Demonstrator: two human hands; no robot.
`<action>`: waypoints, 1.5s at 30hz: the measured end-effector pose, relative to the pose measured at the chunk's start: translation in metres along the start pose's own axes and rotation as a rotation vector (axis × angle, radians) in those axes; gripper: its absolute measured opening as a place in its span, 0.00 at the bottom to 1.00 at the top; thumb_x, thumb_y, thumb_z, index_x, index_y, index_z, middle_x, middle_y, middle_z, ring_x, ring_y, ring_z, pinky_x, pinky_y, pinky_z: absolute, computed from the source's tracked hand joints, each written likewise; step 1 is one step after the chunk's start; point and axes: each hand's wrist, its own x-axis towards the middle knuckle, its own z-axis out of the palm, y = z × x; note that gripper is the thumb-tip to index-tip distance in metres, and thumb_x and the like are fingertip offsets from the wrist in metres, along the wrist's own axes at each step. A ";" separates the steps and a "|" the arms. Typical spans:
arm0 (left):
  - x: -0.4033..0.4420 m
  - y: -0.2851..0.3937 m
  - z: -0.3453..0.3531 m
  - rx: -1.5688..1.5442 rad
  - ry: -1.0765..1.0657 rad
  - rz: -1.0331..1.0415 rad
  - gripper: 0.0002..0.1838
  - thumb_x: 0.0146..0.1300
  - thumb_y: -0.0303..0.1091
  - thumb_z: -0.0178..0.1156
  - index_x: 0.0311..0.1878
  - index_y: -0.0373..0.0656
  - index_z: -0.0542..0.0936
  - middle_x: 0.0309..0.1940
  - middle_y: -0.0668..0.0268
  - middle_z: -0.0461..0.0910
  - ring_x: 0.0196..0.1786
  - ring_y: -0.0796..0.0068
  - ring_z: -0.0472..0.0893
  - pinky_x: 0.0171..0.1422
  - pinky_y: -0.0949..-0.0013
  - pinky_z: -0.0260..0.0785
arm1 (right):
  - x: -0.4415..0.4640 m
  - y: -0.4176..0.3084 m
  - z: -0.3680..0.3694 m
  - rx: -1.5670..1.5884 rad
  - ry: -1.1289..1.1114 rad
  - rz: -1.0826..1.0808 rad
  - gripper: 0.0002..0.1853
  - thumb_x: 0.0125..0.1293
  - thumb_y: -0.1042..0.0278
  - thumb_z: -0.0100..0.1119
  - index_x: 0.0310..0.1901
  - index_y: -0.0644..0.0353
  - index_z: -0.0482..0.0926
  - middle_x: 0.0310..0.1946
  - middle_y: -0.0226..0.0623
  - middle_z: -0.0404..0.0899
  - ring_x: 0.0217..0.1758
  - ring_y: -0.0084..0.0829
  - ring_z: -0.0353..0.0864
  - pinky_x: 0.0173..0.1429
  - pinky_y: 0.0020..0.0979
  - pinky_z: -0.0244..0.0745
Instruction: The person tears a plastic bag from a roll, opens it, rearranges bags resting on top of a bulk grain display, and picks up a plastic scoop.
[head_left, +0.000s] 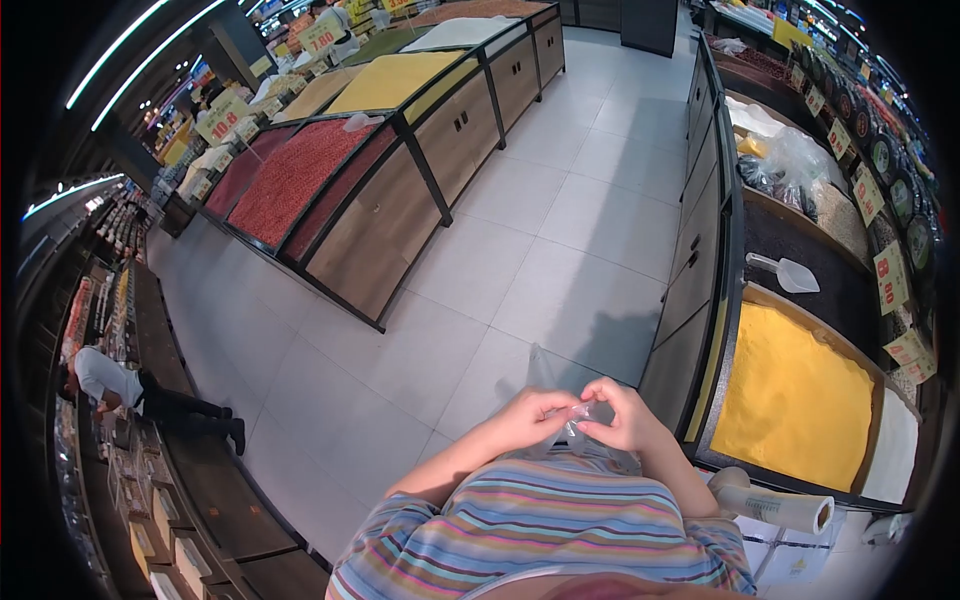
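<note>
In front of my striped shirt, both hands pinch a clear plastic bag (pixel 537 370) between thumb and fingers. My left hand (pixel 535 415) grips it from the left, closed on the film. My right hand (pixel 617 418) is closed on it from the other side, the fingertips of the two hands nearly meeting. Part of the thin film hangs beyond and below the hands, and its lower part is hard to see against the floor and shirt. A roll of plastic bags (pixel 775 507) lies to the right, below my right elbow.
On the right, a bin of yellow grain (pixel 790 400) sits beside dark grain with a clear scoop (pixel 785 272). Ahead left stands a wooden counter (pixel 375 235) with red beans (pixel 300 180). A tiled aisle (pixel 540 260) runs between. Another person (pixel 110 380) bends over shelves at far left.
</note>
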 end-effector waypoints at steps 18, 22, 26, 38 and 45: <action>0.001 -0.035 -0.050 0.130 0.162 -0.057 0.08 0.61 0.27 0.57 0.42 0.38 0.80 0.28 0.65 0.81 0.31 0.82 0.76 0.37 0.75 0.69 | 0.052 0.013 0.028 -0.194 0.084 0.007 0.08 0.56 0.66 0.63 0.33 0.60 0.77 0.27 0.36 0.79 0.27 0.34 0.79 0.29 0.32 0.71; 0.004 -0.039 -0.066 0.228 0.212 -0.129 0.08 0.60 0.29 0.57 0.40 0.39 0.80 0.27 0.58 0.82 0.28 0.73 0.80 0.32 0.70 0.69 | 0.056 0.006 0.030 -0.201 0.109 0.132 0.08 0.57 0.66 0.61 0.34 0.59 0.75 0.27 0.35 0.79 0.26 0.34 0.79 0.30 0.34 0.71; 0.007 -0.056 -0.079 0.241 0.258 -0.130 0.07 0.62 0.30 0.56 0.33 0.36 0.79 0.23 0.60 0.78 0.24 0.75 0.75 0.31 0.71 0.66 | 0.054 0.004 0.033 -0.154 0.167 0.222 0.08 0.58 0.64 0.59 0.35 0.57 0.75 0.26 0.35 0.79 0.26 0.35 0.78 0.30 0.33 0.71; 0.011 -0.068 -0.093 0.127 0.239 0.089 0.11 0.59 0.24 0.60 0.22 0.37 0.71 0.21 0.68 0.69 0.26 0.81 0.66 0.31 0.76 0.59 | 0.058 -0.005 0.053 -0.177 0.211 0.176 0.08 0.59 0.62 0.57 0.34 0.56 0.74 0.23 0.36 0.77 0.25 0.39 0.77 0.30 0.38 0.69; 0.009 -0.062 -0.095 -0.154 0.233 -0.157 0.06 0.58 0.18 0.57 0.38 0.38 0.77 0.33 0.67 0.80 0.34 0.84 0.73 0.40 0.78 0.66 | 0.069 0.015 0.064 -0.222 0.236 0.124 0.09 0.60 0.59 0.58 0.36 0.54 0.75 0.23 0.35 0.76 0.22 0.35 0.76 0.27 0.36 0.67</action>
